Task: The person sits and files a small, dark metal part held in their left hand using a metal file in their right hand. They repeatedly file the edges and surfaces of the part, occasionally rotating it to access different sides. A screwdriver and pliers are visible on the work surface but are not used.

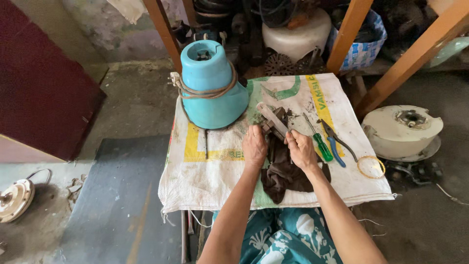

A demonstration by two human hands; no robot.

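At bench centre, the left hand [254, 146] and right hand [301, 149] are gripping a greasy metal part [272, 121] over a brown rag [283, 171]; grease risks slippage toward the screwdriver [318, 139] at three o'clock.

Woven plastic sack [205, 171] over the worktop, white, coarse, stained with grime. Dark brown cloth [286, 173], soft, matt, crumpled, under both hands. Dull grey metal part [272, 119], greasy, at the fingertips. Smooth turquoise plastic on the mixer base [212, 88] far left, faintly glossy, wound with a matt rubbery cord [207, 93]. Glossy green plastic screwdriver handle [323, 147]; blue-coated pliers grips [337, 149] on dark steel. Bare orange-brown wooden beams [415, 56] far right. Rough grey concrete floor [137, 102].
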